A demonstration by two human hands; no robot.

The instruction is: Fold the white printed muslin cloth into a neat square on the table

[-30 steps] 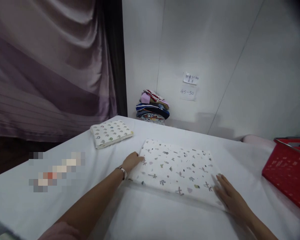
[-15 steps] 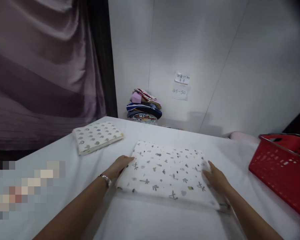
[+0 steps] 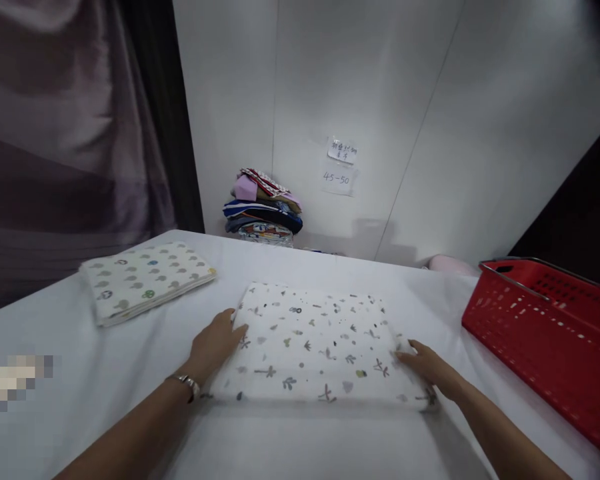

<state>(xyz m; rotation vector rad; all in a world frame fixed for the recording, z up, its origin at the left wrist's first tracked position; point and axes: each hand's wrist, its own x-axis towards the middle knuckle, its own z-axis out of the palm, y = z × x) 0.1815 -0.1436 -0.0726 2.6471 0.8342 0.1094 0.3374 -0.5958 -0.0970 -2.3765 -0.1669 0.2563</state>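
Note:
A folded white cloth (image 3: 315, 347) printed with small grey plants and animals lies on the white-covered table in front of me. My left hand (image 3: 219, 343), with a silver band at the wrist, is closed on its left edge, thumb on top. At the right edge, my right hand (image 3: 425, 363) pinches the layers between thumb and fingers; some fingertips are hidden by the fabric. Farther left rests a second folded cloth (image 3: 147, 277), cream with grey mushroom-like shapes, and neither hand touches it.
A red plastic basket (image 3: 540, 340) with a metal handle stands on the right of the table (image 3: 300, 443). Behind the far edge is a stack of folded textiles (image 3: 264, 208). Paper notes (image 3: 339, 179) are taped to the wall, and a curtain (image 3: 55, 133) hangs at left.
The view has turned slightly right, so things sit farther left. The printed cloth's near edge looks flatter and straighter; both hands remain at its sides.

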